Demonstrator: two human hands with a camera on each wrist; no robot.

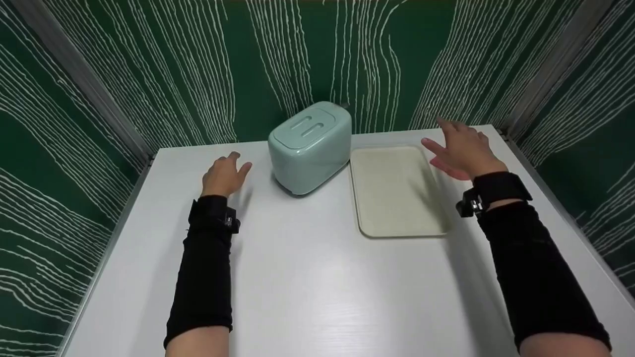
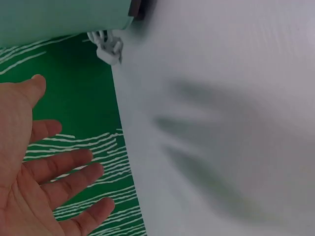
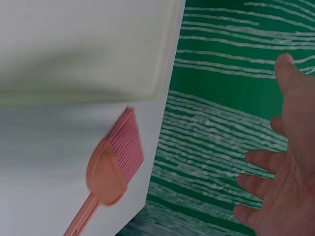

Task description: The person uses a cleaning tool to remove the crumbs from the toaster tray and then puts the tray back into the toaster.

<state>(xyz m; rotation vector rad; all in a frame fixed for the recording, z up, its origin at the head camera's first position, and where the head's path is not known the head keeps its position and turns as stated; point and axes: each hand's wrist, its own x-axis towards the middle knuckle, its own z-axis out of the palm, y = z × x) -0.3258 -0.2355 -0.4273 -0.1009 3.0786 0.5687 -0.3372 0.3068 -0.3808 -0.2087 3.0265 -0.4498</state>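
My left hand (image 1: 223, 174) hovers over the table's left side with its fingers spread and holds nothing. To its right stands a mint-green toaster (image 1: 310, 148) with two slots in its top. The left wrist view shows the left hand's palm (image 2: 24, 177) below part of the toaster (image 2: 59, 22). My right hand (image 1: 469, 148), fingers apart and nothing in them, hangs beside a cream tray (image 1: 397, 193). Beneath it lies a pastry brush (image 3: 106, 172) with pink bristles and a salmon-coloured handle. In the head view the right hand hides much of this brush (image 1: 449, 168).
The tray lies close to the toaster's right side, on a white table (image 1: 307, 287). A bundled pale cord (image 2: 108, 48) shows by the toaster near the table's back edge. Green panels (image 1: 163, 64) with white wavy lines stand behind and on both sides.
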